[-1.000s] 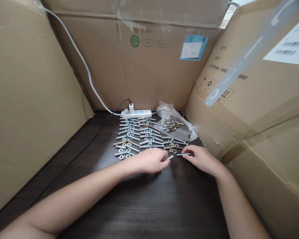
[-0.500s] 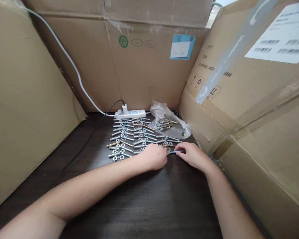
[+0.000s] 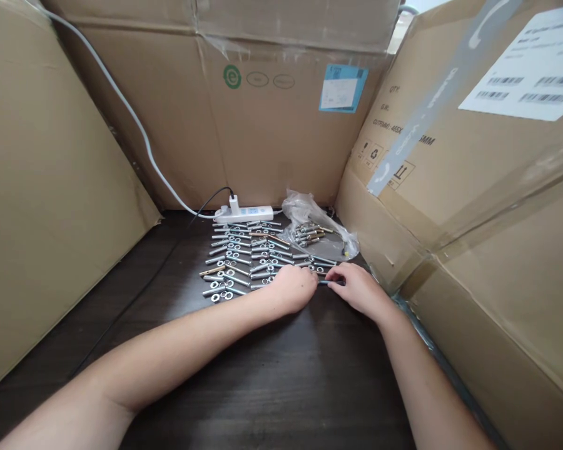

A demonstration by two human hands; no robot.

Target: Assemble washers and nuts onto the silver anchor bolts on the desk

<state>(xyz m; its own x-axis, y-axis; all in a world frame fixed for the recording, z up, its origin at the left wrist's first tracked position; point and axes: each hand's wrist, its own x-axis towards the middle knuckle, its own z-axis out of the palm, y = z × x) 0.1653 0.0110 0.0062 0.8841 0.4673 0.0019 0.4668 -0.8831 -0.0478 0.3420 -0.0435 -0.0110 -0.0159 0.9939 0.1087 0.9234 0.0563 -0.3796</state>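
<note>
Between my two hands lies a thin grey-blue bolt (image 3: 324, 282), with only a short length showing. My right hand (image 3: 356, 285) pinches its right end between thumb and fingers. My left hand (image 3: 296, 288) is closed at the other end, knuckles up; its fingertips and whatever they hold are hidden. Beyond and to the left, rows of metal bolts (image 3: 237, 257), sleeves (image 3: 214, 291), nuts and washers (image 3: 215, 298) lie on the dark table (image 3: 263, 381). A brass-coloured sleeve (image 3: 211, 271) sits among the silver ones. Part of the nearer rows is covered by my left hand.
A clear plastic bag (image 3: 309, 209) with several more bolts (image 3: 309, 234) lies at the back right. Behind the rows stands a white power strip (image 3: 244, 215) with a black cable (image 3: 162, 270). Cardboard boxes (image 3: 281, 137) wall in the back and both sides.
My right hand has moved slightly left, closer to my left hand. Less of the bolt shows between them, and the washer seen by my left fingers is now hidden.
</note>
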